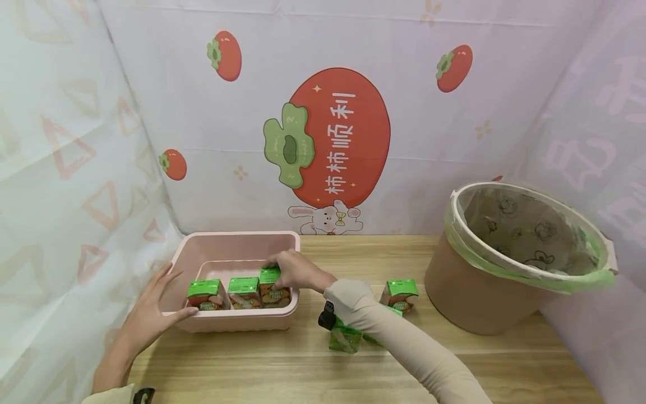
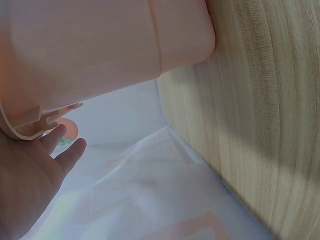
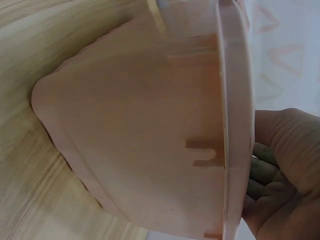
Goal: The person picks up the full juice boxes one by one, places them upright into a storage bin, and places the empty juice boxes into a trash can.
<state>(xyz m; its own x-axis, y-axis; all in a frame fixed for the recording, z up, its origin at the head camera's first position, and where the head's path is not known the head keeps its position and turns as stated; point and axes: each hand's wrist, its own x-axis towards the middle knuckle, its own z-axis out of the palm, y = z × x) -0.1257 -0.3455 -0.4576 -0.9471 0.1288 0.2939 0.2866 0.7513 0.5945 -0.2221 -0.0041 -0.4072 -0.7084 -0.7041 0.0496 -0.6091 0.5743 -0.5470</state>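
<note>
A person's right grip (image 1: 298, 272) pinches a green-topped carton (image 1: 275, 296) inside the pink tub (image 1: 237, 323) at its near right corner, left grip (image 1: 150, 311) spread at the tub's left, the carton likely light, crushable, best held by opposite sides.

Lined bin (image 1: 474, 292) on wooden table (image 1: 262, 365); fruit-printed backdrop (image 1: 414, 157) behind.

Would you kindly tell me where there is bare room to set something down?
Bare tabletop lies behind the right sleeve, between the pink basket and the bin, and in front of the basket. It is crowded around the loose cartons by that sleeve and in the basket's front, where three cartons stand.
</note>
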